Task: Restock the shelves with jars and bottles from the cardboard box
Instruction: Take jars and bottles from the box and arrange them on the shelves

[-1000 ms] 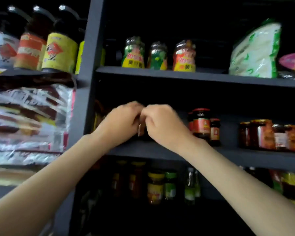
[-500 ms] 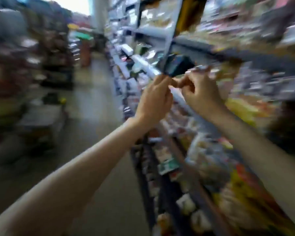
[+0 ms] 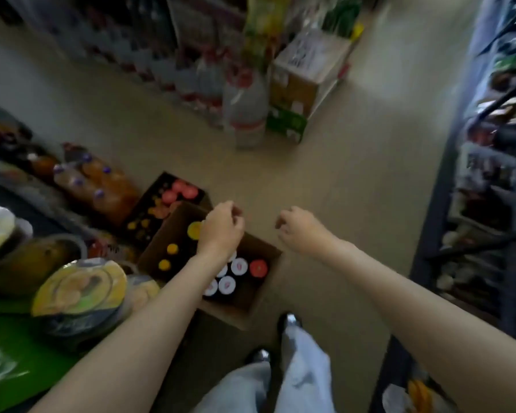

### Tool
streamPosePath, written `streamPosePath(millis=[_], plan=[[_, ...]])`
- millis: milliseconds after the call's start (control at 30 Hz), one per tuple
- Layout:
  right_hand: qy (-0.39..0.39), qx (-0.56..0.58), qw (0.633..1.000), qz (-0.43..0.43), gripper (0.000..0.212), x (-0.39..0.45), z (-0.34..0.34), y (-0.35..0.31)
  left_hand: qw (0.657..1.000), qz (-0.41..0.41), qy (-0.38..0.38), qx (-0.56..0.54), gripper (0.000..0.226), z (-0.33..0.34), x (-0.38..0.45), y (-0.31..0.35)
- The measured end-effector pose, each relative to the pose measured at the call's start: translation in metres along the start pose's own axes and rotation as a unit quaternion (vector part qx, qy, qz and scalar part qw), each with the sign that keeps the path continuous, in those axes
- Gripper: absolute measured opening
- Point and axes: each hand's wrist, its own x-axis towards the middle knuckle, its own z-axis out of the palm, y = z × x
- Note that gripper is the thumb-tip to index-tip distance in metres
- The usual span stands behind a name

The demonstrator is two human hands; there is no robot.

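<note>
On the floor at left sits the open cardboard box (image 3: 259, 302), packed upright with jars (image 3: 239, 266) showing white and red lids and yellow-capped bottles (image 3: 172, 249). The left hand (image 3: 221, 231) hovers above it, fingers loosely curled, holding nothing. Further right the right hand (image 3: 298, 229) hangs over bare floor, equally empty and slack. These are probably glass: heavy, rigid, breakable, smooth-sided, so best gripped round the body below the lid. Motion blur hides labels, and the left forearm covers several lids.
</note>
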Motion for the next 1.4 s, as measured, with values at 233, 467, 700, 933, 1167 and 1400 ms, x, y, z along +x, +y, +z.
streamPosePath(millis=[233,467,700,933,1167,1400], plan=[[-0.119,-0.024,0.993,-0.001,0.025,0.129,0.135,0.057,0.988,-0.128,-0.084,0.024,0.019,0.088,0.053,-0.112],[-0.178,-0.220,0.959,-0.030,0.049,0.210,0.266,0.103,0.972,-0.121,-0.172,0.108,0.030,0.179,0.088,-0.208],[-0.176,-0.341,0.923,-0.012,0.066,0.235,0.339,0.122,0.967,-0.120,-0.204,0.093,0.031,0.229,0.088,-0.249],[-0.141,-0.200,0.968,-0.050,0.079,0.191,0.226,0.105,0.939,-0.090,-0.320,0.087,0.047,0.187,0.106,-0.173],[-0.155,0.080,0.983,0.052,0.040,0.047,-0.028,0.077,0.804,-0.014,-0.594,-0.026,0.066,0.063,0.094,0.018],[0.035,0.232,0.955,0.183,0.031,-0.244,-0.207,0.054,0.701,0.203,-0.684,0.010,0.081,-0.037,-0.040,0.262]])
